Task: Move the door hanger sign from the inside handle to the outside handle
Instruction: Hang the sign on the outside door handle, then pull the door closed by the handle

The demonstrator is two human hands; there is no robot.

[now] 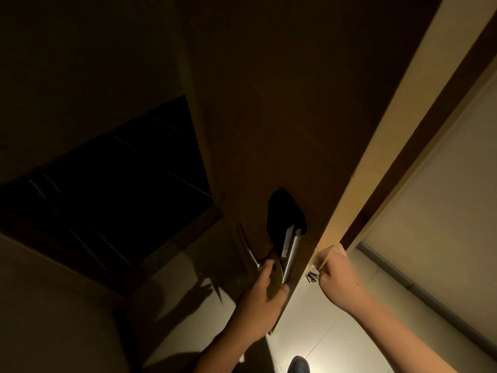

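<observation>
Landmark: dark brown wooden door (282, 117), seen from above, standing ajar, its pale lit edge (376, 146) running down to the right.

Left of the door: dark rectangular panel or opening with faint slats (115, 184), too dim to identify. Glossy floor (188, 305) below it, showing hand and handle shadows.

On the door's inside face, near its edge: black rounded lock plate (285, 211) with bright metal lever handle (254, 254) projecting leftward below it.

At that handle: left hand (259, 300), fingers curled and pressed together around a thin flat card, dull yellowish where visible, presumed to be the door hanger sign (277, 281). Sign held just beside the lever and close against the door face; whether its hook is on or off the lever cannot be told in this light.

Right of the door's edge: right hand (336, 270), closed in a loose fist gripping the door edge, apparently steadying the door. Small pale metal part (313, 275) just left of that hand, possibly latch or outside hardware, unclear.

Further right: pale tiled corridor floor (322, 332), light wall (443, 184), dark shoe tip (300, 364) at the bottom.

Progress, by judgement: early to middle. Sign grasped on the inside; transfer round the door edge and hanging on the outside handle not yet done. Outside handle not visible.
</observation>
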